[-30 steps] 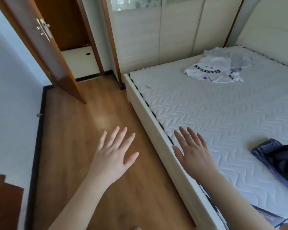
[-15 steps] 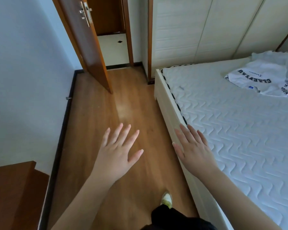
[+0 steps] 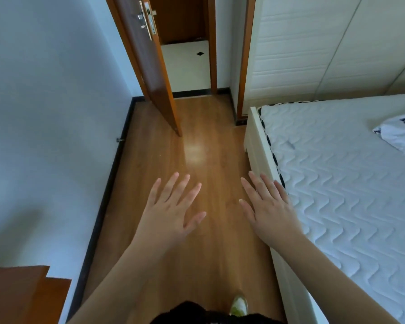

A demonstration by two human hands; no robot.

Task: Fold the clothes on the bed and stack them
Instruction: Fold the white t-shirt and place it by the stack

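Both hands were held out flat, palms down, fingers straight and spread, gripping nothing; the left hand [image 3: 171, 211] hovered over the floor [image 3: 204, 141], the right hand [image 3: 269, 211] over the near edge of the bed [image 3: 337, 188], though whether it touched the frame could not be told. The hands were apart, side by side. Of the clothes only one showed: a white shirt [image 3: 401, 134] with dark lettering, lying crumpled on the mattress at the far right and cut off by the picture's edge; it was well apart from both hands, and no folding had begun.

The main risk, as I judge it, was that the view faced the floor and the door [image 3: 154, 73] rather than the shirt; a reach made from this stance would be half blind and might catch only a corner, dragging the cloth into a worse heap; a shirt so crumpled could also hide a sleeve, spoiling the fold.

Around stood a pale wardrobe [image 3: 313, 47] at the bed's end, a wall [image 3: 45, 113] to the left, a wooden piece [image 3: 17, 293] at lower left, and a light shoe [image 3: 239, 305] below; nothing lay on the bare mattress between the right hand and the shirt; only the stretch of bed separated them.
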